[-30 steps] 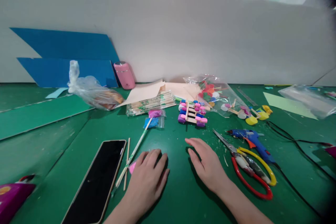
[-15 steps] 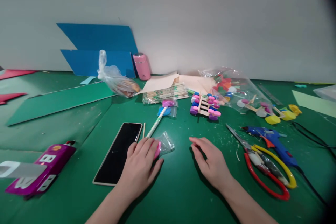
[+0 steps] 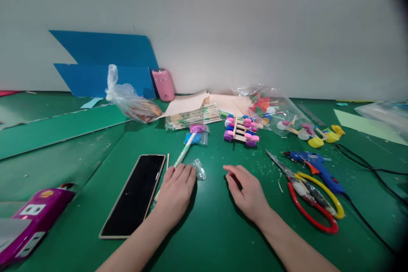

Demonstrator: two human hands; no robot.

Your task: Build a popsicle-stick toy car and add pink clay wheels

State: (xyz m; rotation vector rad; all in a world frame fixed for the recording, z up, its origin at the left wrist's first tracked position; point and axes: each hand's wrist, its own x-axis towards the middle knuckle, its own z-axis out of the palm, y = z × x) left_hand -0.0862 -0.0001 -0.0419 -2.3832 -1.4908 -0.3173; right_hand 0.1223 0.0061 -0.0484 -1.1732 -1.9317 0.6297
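Observation:
My left hand rests palm down with its fingers together over the near end of a wrapped bundle of sticks and beside a small clear packet. What lies under its palm is hidden. A phone with a dark screen is just left of it. My right hand rests on its side on the green table, thumb and fingers apart, holding nothing. Beyond it stands a small stick frame with pink, blue and purple discs. Red and yellow handled scissors lie to its right.
A blue glue gun with a black cable lies at the right. A purple device sits at the left edge. Farther back are a pink bottle, a tied plastic bag, stick packs and blue boards.
The view has shifted, showing more above the white wall. My left hand's fingers have drawn together, and its thumb and the pink piece beside it no longer show. My right hand keeps its pose.

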